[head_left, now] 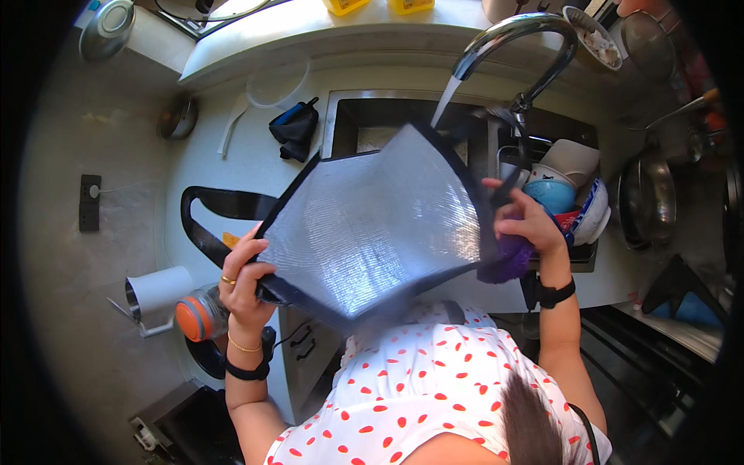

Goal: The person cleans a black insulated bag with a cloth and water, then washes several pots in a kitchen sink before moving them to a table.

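Note:
An insulated bag point(372, 215) with a silvery foil lining and dark edges spans the space before me, its mouth spread wide. My left hand point(247, 273) grips its left edge, where a black strap point(232, 203) loops over the counter. At the right edge is my right hand point(526, 221), fingers partly bent near a dark blurred strap; whether it grips the bag is unclear. A purple fluffy thing point(507, 261) hangs just below that hand. Water runs from the chrome faucet point(511, 35) behind the bag's upper corner, into the sink point(363, 119), which the bag partly hides.
Right of the sink, stacked bowls point(549, 195) fill a dish rack. On the counter at left are a black and blue cloth pouch point(294, 128), a clear plastic container point(278, 81), a white pitcher point(160, 290) and a jar with an orange lid point(195, 318). Pans point(648, 197) stand far right.

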The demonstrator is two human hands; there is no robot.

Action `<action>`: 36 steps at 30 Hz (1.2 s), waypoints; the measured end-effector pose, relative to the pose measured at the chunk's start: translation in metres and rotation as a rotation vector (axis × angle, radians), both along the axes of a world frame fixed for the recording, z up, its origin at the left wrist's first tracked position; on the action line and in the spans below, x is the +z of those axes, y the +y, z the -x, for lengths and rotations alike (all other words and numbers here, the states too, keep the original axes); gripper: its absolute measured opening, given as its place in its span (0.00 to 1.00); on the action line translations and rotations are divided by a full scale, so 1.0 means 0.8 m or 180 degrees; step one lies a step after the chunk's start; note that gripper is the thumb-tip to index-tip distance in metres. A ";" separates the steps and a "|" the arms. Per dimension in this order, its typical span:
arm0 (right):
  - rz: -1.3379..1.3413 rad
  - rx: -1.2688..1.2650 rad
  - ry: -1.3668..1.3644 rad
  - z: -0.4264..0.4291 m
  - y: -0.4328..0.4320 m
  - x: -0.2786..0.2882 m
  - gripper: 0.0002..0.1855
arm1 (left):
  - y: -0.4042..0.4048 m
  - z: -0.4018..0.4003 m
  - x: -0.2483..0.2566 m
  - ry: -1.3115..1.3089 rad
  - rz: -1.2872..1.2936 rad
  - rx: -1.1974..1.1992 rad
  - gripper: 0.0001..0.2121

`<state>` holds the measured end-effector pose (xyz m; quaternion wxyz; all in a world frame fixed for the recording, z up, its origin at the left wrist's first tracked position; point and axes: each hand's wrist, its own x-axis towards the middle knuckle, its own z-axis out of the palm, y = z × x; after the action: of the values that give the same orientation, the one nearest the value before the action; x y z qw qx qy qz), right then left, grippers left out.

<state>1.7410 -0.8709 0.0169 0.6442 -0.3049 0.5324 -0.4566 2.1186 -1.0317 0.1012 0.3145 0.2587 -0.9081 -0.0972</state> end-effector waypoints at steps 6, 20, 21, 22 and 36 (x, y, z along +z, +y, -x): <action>-0.0197 0.0314 0.0755 0.020 -0.009 0.024 0.18 | 0.037 -0.053 -0.024 -0.0033 0.0148 0.0775 0.07; -0.0228 -0.1139 -0.1482 0.221 -0.067 -0.158 0.17 | 0.082 -0.122 -0.029 0.0091 0.0104 0.0802 0.08; -0.0252 -0.1203 -0.1464 0.196 -0.065 -0.139 0.17 | 0.083 -0.128 -0.031 0.0095 0.0080 0.0840 0.09; -0.0181 -0.1330 -0.1461 0.156 -0.059 -0.102 0.18 | 0.084 -0.135 -0.031 0.0112 0.0053 0.0873 0.09; 0.0838 0.0802 -0.0393 -0.304 -0.109 0.195 0.16 | 0.078 -0.192 -0.069 0.0564 -0.0608 0.0296 0.09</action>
<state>1.9842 -0.9582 0.1733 0.6823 -0.4223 0.3851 -0.4559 2.2718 -0.9694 0.0459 0.3716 0.3197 -0.8504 -0.1910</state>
